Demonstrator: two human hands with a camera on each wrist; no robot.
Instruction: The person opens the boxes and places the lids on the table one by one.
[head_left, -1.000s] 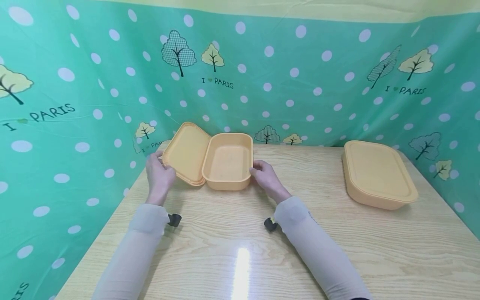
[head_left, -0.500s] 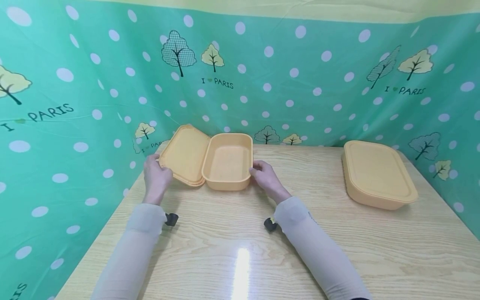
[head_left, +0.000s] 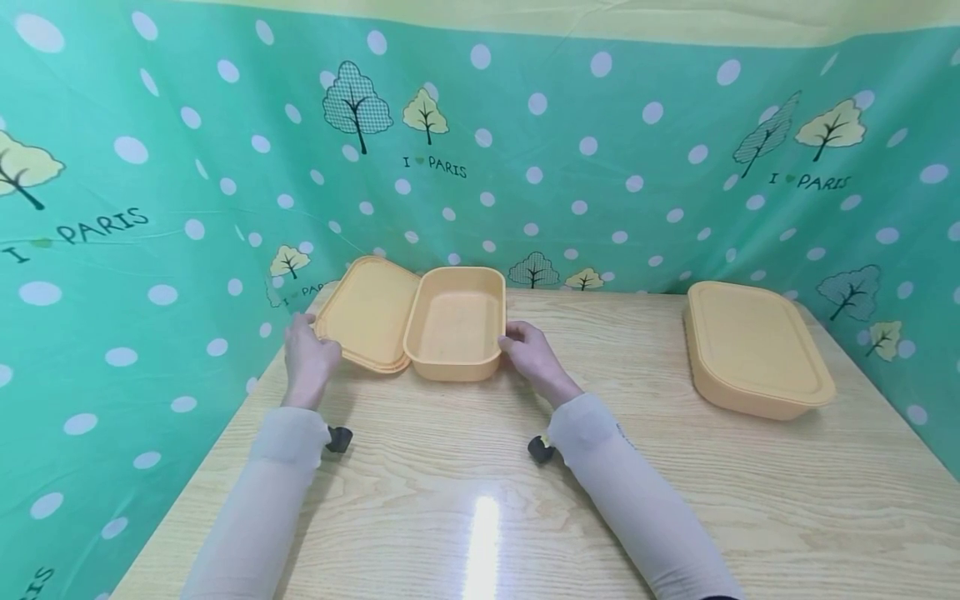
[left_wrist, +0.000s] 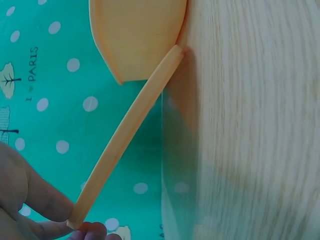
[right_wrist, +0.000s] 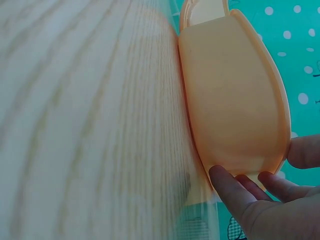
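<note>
main thing that's changed over the last second is the lid (head_left: 367,312); its outer edge sits a bit lower and farther left now, so it's leaning flatter than it was; the left hand (head_left: 309,358) has gone down and left with it, and the left wrist view shows thumb and fingers pinching that raised outer edge; the opposite edge looks to be down on the table (head_left: 420,475), right beside the open box (head_left: 453,371), though I can't tell whether it's actually touching the box.

right hand (head_left: 532,354) hasn't really budged; it's gripping the right end of the box, thumb up by the rim and fingers against the outer wall; the box hasn't shifted either, sitting upright toward the back of the table, nothing showing inside it.

so my read for the work in hand: lid's off, the box is being held steady, and the tilt now takes the lid farther from the box's opening, not over it; the lid isn't lying flat yet, it's propped at a slant by that pinch.

oh, and the lidded box (head_left: 761,350) off to the right looks unchanged; it's well apart from both hands, its top in place.
</note>
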